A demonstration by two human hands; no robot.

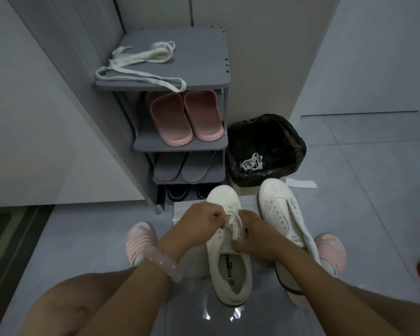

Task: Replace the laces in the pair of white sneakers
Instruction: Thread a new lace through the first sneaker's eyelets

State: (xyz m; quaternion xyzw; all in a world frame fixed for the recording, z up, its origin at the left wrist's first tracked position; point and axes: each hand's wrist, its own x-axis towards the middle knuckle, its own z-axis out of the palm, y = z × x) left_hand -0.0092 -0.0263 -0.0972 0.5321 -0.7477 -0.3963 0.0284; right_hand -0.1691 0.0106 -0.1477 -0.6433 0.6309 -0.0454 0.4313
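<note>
**Lacing the left-hand sneaker**

I have both hands down on the sneaker (pixel 228 258) that sits on the floor between my knees. My left hand (pixel 199 224) is pinched closed on the lace (pixel 234 223) above the eyelets; my right hand (pixel 255 236) steadies the shoe's side, fingers curled, though I cannot tell whether it grips the lace as well. The second sneaker (pixel 284 214) lies just beside it, to the right. More white laces (pixel 141 61) rest on top of the shoe rack (pixel 204 57), and a bundle lies in the bin (pixel 264 146).

I judge the lace soft, light and floppy, best held near its stiff tip. The canvas upper should flex, so brace it by the eyelet edge.
</note>
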